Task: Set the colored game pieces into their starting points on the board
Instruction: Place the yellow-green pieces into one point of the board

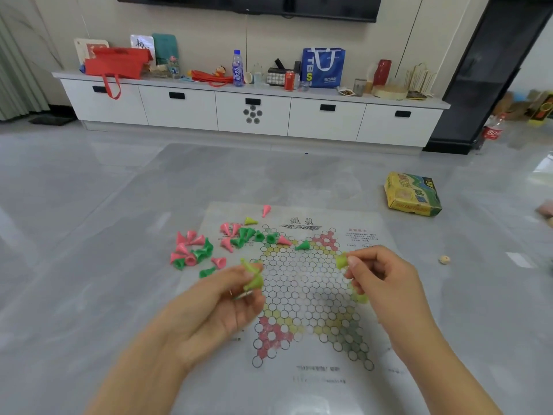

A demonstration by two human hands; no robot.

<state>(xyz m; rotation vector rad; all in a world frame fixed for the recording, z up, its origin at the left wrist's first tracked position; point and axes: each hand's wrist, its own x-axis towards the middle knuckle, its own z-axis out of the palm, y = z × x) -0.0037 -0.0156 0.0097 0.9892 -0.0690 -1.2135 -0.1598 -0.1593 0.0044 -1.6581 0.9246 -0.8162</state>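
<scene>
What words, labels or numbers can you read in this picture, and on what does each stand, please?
"TBS", partly hidden: blue tote bag on the cabinet.
Chinese heading and small print on the game board: too blurred to read.
Yellow-green box, blue bottle, red can, cola bottle: labels too blurred to read.

Left hand (221, 298) covers the lower parts of the yellow-green cones (253, 275) it pinches; their number cannot be told, being blurred. Right hand (380, 280) hides most of a yellow-green piece (341, 261) at its fingertips and overlaps the right side of the board (299, 295). Both forearms are cut off by the lower edge. Printed text on the board is too small to read. The television (248, 6) is cut off at the top edge
</scene>
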